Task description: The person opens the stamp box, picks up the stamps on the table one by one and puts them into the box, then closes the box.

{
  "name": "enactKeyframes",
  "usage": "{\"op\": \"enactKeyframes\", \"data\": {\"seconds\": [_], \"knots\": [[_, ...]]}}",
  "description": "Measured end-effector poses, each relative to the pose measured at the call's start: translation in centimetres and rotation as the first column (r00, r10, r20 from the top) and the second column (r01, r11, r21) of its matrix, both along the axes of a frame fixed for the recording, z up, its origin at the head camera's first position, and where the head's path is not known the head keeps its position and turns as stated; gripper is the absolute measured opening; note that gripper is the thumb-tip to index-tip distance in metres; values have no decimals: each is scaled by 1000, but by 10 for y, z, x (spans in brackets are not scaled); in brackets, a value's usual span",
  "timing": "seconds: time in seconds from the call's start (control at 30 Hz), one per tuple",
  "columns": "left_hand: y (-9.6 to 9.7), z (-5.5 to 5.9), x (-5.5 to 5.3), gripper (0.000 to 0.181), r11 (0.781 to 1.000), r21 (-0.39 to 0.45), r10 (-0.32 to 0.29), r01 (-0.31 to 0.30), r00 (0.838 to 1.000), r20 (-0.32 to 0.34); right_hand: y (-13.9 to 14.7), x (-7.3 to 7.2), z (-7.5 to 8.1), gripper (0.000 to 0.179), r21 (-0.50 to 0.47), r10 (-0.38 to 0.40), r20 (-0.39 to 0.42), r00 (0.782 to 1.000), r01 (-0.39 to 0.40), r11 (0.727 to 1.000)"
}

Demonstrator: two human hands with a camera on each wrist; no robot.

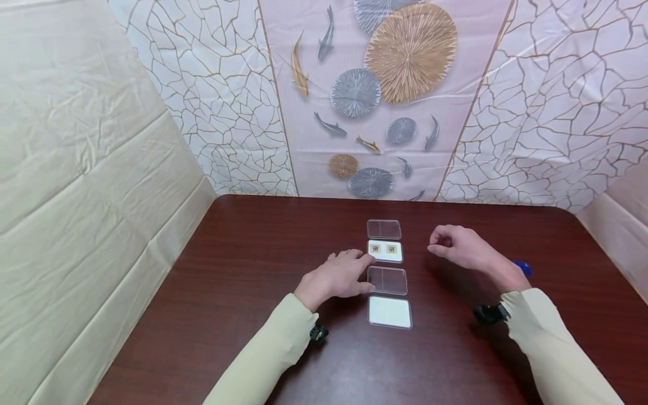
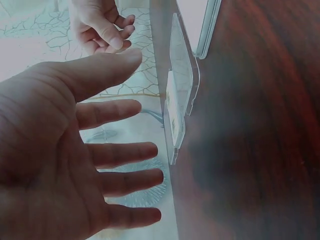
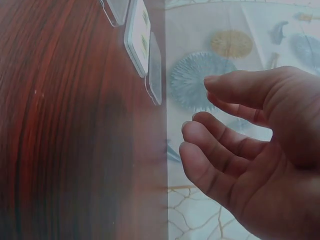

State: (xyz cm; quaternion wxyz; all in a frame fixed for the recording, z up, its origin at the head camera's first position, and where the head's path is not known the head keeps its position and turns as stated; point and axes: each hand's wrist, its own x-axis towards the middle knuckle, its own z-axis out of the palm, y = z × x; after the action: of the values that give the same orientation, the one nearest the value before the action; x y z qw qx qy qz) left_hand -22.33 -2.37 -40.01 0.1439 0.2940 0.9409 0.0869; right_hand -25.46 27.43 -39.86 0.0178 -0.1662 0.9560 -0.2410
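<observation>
Case (image 1: 383, 253) with two pictures (image 1: 391, 249) has my spread left hand (image 1: 336, 275) at eight o'clock, my loosely curled right hand (image 1: 464, 246) at three. Both hold nothing.

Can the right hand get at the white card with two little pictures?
Likely yes: the right hand holds nothing and hovers to the right of the white card, with nothing visible standing between them.

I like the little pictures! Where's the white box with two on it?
In the head view, the white box lies on the table just right of the left hand, between two clear lids.
</observation>
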Motion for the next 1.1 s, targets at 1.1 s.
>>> {"op": "enactKeyframes", "data": {"seconds": [1.1], "knots": [[-2, -8, 25, 53, 988, 154, -21, 7, 996, 92, 77, 25, -5, 28, -194, -186, 126, 974, 208, 959]]}}
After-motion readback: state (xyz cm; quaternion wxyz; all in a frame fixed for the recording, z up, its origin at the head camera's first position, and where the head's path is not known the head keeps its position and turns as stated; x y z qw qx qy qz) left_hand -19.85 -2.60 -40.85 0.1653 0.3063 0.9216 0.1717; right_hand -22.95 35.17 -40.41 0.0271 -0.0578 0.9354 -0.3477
